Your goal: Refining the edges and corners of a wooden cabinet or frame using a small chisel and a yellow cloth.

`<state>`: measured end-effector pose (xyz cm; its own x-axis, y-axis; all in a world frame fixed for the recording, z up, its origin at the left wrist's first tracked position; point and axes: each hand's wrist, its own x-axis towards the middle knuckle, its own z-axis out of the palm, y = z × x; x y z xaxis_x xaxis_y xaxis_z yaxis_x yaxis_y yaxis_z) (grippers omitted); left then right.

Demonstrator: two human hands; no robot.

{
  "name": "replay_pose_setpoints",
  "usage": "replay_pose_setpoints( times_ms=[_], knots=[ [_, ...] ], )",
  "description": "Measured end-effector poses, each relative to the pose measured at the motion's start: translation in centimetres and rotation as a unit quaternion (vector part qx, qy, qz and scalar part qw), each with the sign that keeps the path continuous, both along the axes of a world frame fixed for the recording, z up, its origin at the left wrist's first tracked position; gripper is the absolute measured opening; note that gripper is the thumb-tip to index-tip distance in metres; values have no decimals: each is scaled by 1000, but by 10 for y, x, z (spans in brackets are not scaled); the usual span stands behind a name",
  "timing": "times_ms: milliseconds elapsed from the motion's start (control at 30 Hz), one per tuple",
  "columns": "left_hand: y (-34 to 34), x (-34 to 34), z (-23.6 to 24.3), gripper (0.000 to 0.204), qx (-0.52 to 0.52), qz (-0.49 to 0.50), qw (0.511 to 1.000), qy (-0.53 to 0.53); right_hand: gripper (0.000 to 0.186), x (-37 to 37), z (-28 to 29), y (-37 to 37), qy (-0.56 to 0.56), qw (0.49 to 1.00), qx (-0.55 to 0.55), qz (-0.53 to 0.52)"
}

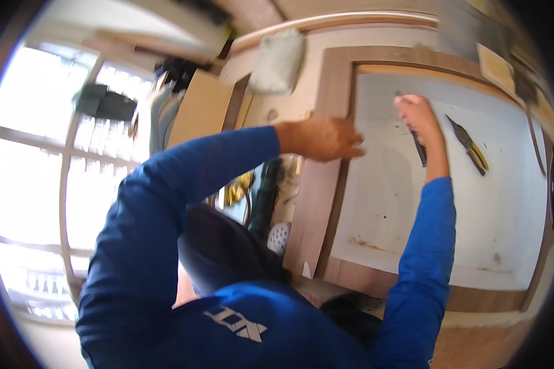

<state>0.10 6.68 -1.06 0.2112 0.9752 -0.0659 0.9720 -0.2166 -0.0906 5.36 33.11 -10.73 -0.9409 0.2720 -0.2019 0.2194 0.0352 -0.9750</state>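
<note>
My right hand (pixel 420 118) grips a dark, slim tool (pixel 420 149), too blurred to name exactly, over the white interior of a wood-trimmed box or cabinet (pixel 335 266). To its right, black-and-yellow pliers (pixel 468 145) lie on that white surface. My left hand (pixel 332 139), slightly blurred, is raised over the box's left wooden edge, its fingers loosely bent and apart, holding nothing that shows.
A pale sack (pixel 277 60) sits beyond the box's back left corner. Tan boards (pixel 200 111) lean at the left, near a bright grilled window (pixel 31 178). Dark green cylinders (pixel 264 194) and a yellow crumpled item (pixel 239 187) are below my left arm.
</note>
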Motion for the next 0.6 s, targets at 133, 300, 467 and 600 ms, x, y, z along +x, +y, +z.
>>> replay_pose_setpoints(
  times_ms=[133,300,467,600],
  knots=[
    [-41,-27,45,38,131,377,876,-270,31,-10,18,11,104,933,-341,-51],
    [-98,-5,64,75,119,416,569,-700,31,-40,102,-126,171,894,-403,-93],
    [-159,11,66,43,162,488,508,-691,34,-60,109,-238,118,916,-384,6],
    [-288,-22,34,37,200,645,520,-524,39,-52,92,-241,28,988,-131,81]
  ],
)
